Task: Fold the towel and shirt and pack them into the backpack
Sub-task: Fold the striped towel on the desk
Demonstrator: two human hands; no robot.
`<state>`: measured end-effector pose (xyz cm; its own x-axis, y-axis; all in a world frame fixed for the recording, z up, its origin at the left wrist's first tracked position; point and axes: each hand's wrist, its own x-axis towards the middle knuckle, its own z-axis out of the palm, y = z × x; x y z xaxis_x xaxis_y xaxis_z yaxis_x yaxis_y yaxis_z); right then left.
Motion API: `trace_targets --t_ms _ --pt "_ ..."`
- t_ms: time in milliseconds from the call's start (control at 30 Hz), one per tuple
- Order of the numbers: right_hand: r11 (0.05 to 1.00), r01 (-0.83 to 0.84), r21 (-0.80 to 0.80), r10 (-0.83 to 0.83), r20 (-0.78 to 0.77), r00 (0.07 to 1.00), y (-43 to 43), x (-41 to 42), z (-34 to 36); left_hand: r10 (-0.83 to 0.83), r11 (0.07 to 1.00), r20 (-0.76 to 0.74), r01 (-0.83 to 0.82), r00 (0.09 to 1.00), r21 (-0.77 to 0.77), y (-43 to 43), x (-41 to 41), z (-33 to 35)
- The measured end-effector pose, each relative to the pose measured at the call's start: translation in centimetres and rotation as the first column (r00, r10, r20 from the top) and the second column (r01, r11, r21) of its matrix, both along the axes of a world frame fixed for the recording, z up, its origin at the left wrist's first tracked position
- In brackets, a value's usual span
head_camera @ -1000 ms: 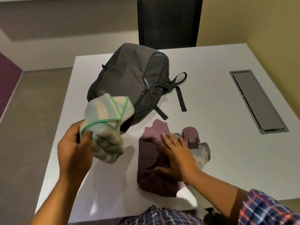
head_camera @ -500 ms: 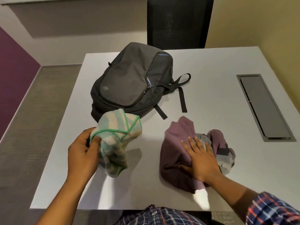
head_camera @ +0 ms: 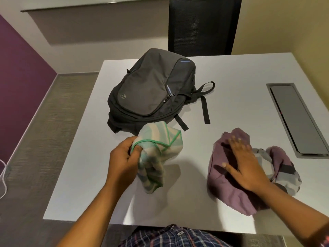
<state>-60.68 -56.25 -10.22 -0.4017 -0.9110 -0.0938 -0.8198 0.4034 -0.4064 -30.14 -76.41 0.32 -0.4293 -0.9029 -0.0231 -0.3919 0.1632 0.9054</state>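
A dark grey backpack (head_camera: 151, 93) lies flat on the white table (head_camera: 231, 77), zipped shut as far as I can see. My left hand (head_camera: 122, 161) grips a bunched pale towel (head_camera: 158, 152) with green edging, just in front of the backpack, its lower end resting on the table. A crumpled purple and grey shirt (head_camera: 231, 189) lies at the right front. My right hand (head_camera: 243, 163) lies flat on top of it, fingers spread, pressing it down.
A grey cable hatch (head_camera: 299, 118) is set into the table at the right. A black mesh chair (head_camera: 203, 25) stands behind the far edge. The backpack's straps (head_camera: 204, 104) trail toward the middle. A white cable (head_camera: 3, 177) lies on the floor at left.
The towel in my left hand has come down from in front of the backpack to the table. My right hand has slid the shirt to the right.
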Motion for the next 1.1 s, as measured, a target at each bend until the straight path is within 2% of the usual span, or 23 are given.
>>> trace_targets --t_ms 100,167,233,300,367,433,533,633,733,800,867,967,1100 --pt "0.98 -0.067 -0.188 0.084 0.082 0.993 -4.2 4.9 2.4 -0.043 0.998 -0.025 0.044 0.999 0.036 0.1 0.5 0.2" --pt "0.947 -0.135 -0.292 0.155 0.045 0.987 -7.1 8.6 4.3 -0.083 0.996 -0.025 0.084 0.996 0.03 -0.2 1.4 0.4" --pt "0.92 -0.233 -0.315 0.243 -0.007 0.97 -9.6 12.1 6.1 -0.129 0.991 -0.025 0.129 0.991 0.017 -0.7 2.7 0.3" --pt "0.897 -0.322 -0.304 0.325 -0.041 0.945 -11.3 14.8 7.3 -0.187 0.979 0.05 0.19 0.981 -0.076 -1.2 4.2 0.7" --pt "0.854 -0.37 -0.367 0.37 -0.074 0.926 -12.4 16.6 8.1 -0.208 0.936 0.147 0.24 0.967 -0.257 -2.1 5.9 1.0" --pt "0.834 -0.29 -0.469 0.332 0.007 0.943 -13.0 18.0 8.9 -0.198 0.891 0.208 0.265 0.958 -0.368 -3.2 7.8 1.5" --pt "0.839 -0.115 -0.533 0.208 0.118 0.971 -13.7 19.9 11.2 -0.226 0.887 0.206 0.288 0.952 -0.36 -5.5 11.9 2.0" --pt "0.829 -0.098 -0.551 0.158 0.062 0.985 -14.2 21.3 13.6 -0.227 0.902 0.312 0.32 0.923 -0.291 -8.2 16.4 1.5" --pt "0.826 -0.097 -0.555 0.115 -0.003 0.993 -14.6 22.6 15.0 -0.079 0.863 0.498 0.309 0.864 -0.4 -11.1 19.8 1.0" --pt "0.813 -0.057 -0.579 0.066 -0.006 0.998 -14.5 23.3 15.4 -0.031 0.821 0.537 0.328 0.843 -0.468 -12.8 21.4 1.2" --pt "0.797 0.001 -0.604 -0.006 -0.006 1.0 -14.2 23.9 15.8 -0.008 0.806 0.52 0.313 0.854 -0.502 -14.6 22.8 1.4" --pt "0.789 0.065 -0.612 -0.129 -0.061 0.99 -13.3 24.1 16.4 0.025 0.841 0.419 0.208 0.908 -0.5 -16.7 23.8 2.3" --pt "0.777 0.153 -0.61 -0.199 -0.008 0.98 -11.9 23.9 17.6 -0.023 0.874 0.067 0.053 0.997 -0.483 -17.5 22.8 4.9"
